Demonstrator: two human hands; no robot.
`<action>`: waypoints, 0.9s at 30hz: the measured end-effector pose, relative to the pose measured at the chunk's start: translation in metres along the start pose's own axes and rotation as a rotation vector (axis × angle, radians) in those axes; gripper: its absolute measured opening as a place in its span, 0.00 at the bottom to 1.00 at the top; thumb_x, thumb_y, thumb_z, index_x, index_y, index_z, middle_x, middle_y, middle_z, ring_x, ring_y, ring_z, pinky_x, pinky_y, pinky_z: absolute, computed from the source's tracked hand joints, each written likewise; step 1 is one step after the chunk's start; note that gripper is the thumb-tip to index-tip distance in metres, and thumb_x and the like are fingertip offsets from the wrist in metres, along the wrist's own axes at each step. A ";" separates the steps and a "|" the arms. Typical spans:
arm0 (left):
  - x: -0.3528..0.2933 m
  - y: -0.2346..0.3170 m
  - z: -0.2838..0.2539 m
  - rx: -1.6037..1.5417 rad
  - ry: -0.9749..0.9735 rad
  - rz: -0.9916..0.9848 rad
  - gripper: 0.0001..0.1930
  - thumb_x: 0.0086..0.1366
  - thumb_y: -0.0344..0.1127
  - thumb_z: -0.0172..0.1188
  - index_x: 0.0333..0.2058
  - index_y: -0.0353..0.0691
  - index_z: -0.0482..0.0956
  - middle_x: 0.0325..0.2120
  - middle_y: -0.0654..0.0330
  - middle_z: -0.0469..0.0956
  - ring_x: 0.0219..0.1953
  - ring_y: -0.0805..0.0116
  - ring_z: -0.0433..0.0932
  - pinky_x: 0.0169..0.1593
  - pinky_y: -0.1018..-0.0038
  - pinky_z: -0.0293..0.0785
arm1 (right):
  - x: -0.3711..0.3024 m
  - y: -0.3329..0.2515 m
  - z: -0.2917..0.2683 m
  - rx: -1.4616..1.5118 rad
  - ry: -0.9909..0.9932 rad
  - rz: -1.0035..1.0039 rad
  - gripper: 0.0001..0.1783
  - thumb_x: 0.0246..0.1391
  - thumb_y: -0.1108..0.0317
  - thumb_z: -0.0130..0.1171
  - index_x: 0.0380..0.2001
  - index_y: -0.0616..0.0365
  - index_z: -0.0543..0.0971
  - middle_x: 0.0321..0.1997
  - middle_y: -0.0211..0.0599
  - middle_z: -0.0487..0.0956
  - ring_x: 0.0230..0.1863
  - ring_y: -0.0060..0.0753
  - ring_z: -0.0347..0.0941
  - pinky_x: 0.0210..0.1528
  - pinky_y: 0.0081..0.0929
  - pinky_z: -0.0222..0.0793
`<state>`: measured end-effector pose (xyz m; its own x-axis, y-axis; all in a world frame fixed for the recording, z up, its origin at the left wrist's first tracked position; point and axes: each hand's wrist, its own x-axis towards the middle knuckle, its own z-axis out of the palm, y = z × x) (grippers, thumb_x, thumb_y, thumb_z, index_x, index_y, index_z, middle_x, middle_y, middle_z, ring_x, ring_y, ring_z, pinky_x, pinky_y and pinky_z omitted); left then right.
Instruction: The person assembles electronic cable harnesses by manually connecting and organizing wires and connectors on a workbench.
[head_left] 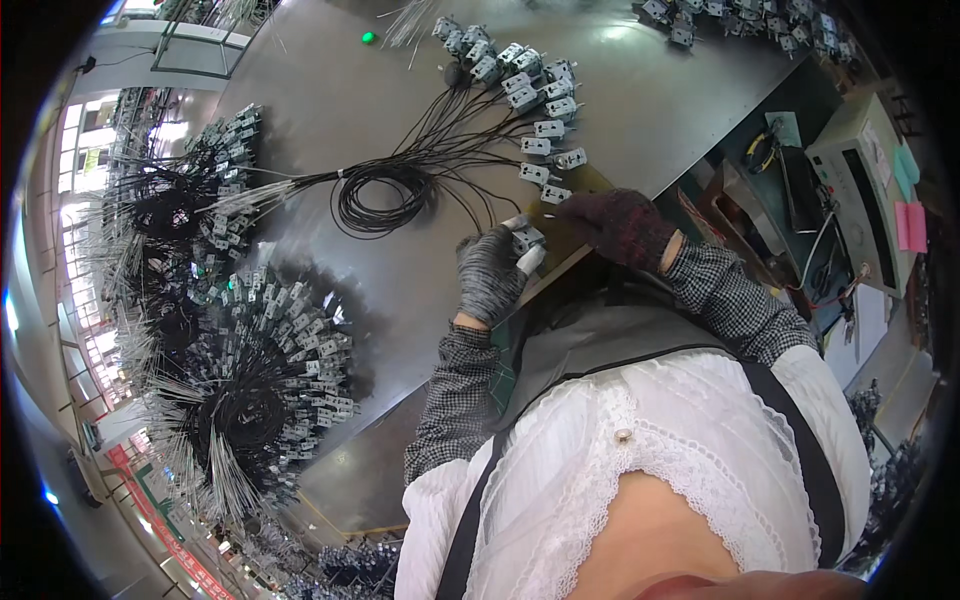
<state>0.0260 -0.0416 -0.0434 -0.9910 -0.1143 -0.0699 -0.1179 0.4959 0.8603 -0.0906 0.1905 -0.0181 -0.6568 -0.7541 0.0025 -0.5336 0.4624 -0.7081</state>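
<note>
My left hand [490, 268], in a grey glove with white-covered fingertips, is closed on a small box-shaped metal unit [527, 238] near the table's front edge. Just to the right, my right hand [618, 226], in a dark red and black glove, has its fingers drawn together. A tiny pale tip shows beside its fingertips; what they hold is too small to make out. Beyond both hands, several similar metal units [535, 146] lie in a curved row. Their thin black leads [440, 150] run left into a coiled bundle [385, 200].
Large fanned bundles of metal units [320, 365] with black coils and silvery ends stand along the table's left side. More units [740, 20] lie at the far right. A beige instrument [850, 190] and tools [765, 150] sit on a lower surface at right. A green cap [368, 38] lies far back.
</note>
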 end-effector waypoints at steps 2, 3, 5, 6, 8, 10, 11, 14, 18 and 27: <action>0.009 0.022 -0.004 0.227 -0.063 0.023 0.25 0.55 0.45 0.76 0.51 0.46 0.86 0.34 0.58 0.87 0.41 0.55 0.85 0.51 0.57 0.73 | -0.001 -0.001 0.001 0.044 -0.045 0.031 0.15 0.66 0.57 0.60 0.51 0.49 0.83 0.47 0.48 0.85 0.49 0.53 0.83 0.51 0.47 0.79; 0.015 0.036 -0.007 0.450 -0.125 0.049 0.25 0.55 0.48 0.76 0.49 0.45 0.86 0.33 0.58 0.87 0.41 0.54 0.85 0.51 0.56 0.73 | -0.002 -0.007 -0.004 0.042 -0.044 0.033 0.15 0.66 0.57 0.60 0.51 0.49 0.83 0.47 0.48 0.85 0.49 0.53 0.83 0.51 0.47 0.79; 0.019 0.047 0.002 0.532 -0.107 0.020 0.25 0.54 0.51 0.76 0.47 0.45 0.87 0.32 0.57 0.87 0.41 0.53 0.85 0.50 0.56 0.73 | -0.002 -0.026 -0.019 0.134 -0.117 0.056 0.14 0.66 0.58 0.59 0.50 0.49 0.83 0.47 0.47 0.86 0.48 0.53 0.84 0.51 0.47 0.79; 0.020 0.050 0.008 0.617 -0.087 -0.011 0.25 0.53 0.53 0.76 0.45 0.44 0.88 0.31 0.57 0.87 0.40 0.52 0.85 0.50 0.55 0.73 | -0.001 -0.032 -0.020 0.135 -0.117 0.055 0.14 0.66 0.58 0.59 0.50 0.49 0.83 0.47 0.47 0.86 0.48 0.53 0.84 0.51 0.47 0.79; 0.021 0.046 0.020 0.641 -0.029 -0.026 0.25 0.50 0.53 0.78 0.42 0.43 0.87 0.29 0.58 0.86 0.37 0.52 0.85 0.48 0.56 0.74 | 0.001 -0.038 -0.021 -0.031 -0.131 -0.007 0.14 0.64 0.60 0.60 0.50 0.49 0.84 0.46 0.44 0.86 0.46 0.51 0.85 0.49 0.46 0.79; 0.025 0.043 0.027 0.661 0.026 -0.038 0.25 0.48 0.52 0.79 0.40 0.42 0.87 0.27 0.58 0.86 0.35 0.53 0.84 0.46 0.57 0.75 | 0.000 -0.027 -0.012 -0.078 -0.094 -0.035 0.13 0.63 0.61 0.60 0.49 0.48 0.84 0.45 0.44 0.86 0.45 0.51 0.85 0.49 0.46 0.80; 0.028 0.047 0.027 0.678 0.001 -0.059 0.24 0.48 0.52 0.79 0.38 0.42 0.87 0.26 0.58 0.85 0.35 0.53 0.84 0.47 0.57 0.75 | 0.002 -0.027 -0.011 -0.122 -0.062 -0.069 0.13 0.62 0.62 0.60 0.48 0.48 0.84 0.44 0.43 0.87 0.44 0.50 0.85 0.48 0.46 0.80; 0.029 0.043 0.027 0.699 -0.042 -0.068 0.23 0.47 0.53 0.79 0.36 0.43 0.87 0.24 0.58 0.84 0.35 0.53 0.84 0.47 0.57 0.75 | -0.002 -0.037 -0.021 -0.262 -0.099 -0.061 0.13 0.59 0.65 0.59 0.47 0.47 0.85 0.42 0.44 0.86 0.44 0.49 0.86 0.47 0.46 0.80; 0.030 0.042 0.026 0.652 -0.036 -0.056 0.24 0.46 0.54 0.80 0.35 0.43 0.87 0.23 0.57 0.84 0.35 0.52 0.84 0.47 0.57 0.75 | -0.004 -0.038 -0.028 -0.264 -0.147 -0.052 0.13 0.59 0.66 0.59 0.46 0.48 0.84 0.41 0.45 0.86 0.44 0.49 0.86 0.47 0.45 0.80; 0.033 0.035 0.030 0.676 -0.016 -0.029 0.23 0.44 0.51 0.81 0.34 0.43 0.87 0.26 0.56 0.84 0.34 0.52 0.83 0.46 0.56 0.74 | -0.001 -0.026 -0.014 -0.264 -0.130 -0.040 0.14 0.56 0.68 0.61 0.46 0.50 0.83 0.38 0.42 0.85 0.42 0.50 0.85 0.43 0.44 0.80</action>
<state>-0.0124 -0.0017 -0.0310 -0.9871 -0.1251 -0.1004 -0.1529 0.9229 0.3533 -0.0831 0.1856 0.0101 -0.5682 -0.8194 -0.0757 -0.6887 0.5239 -0.5012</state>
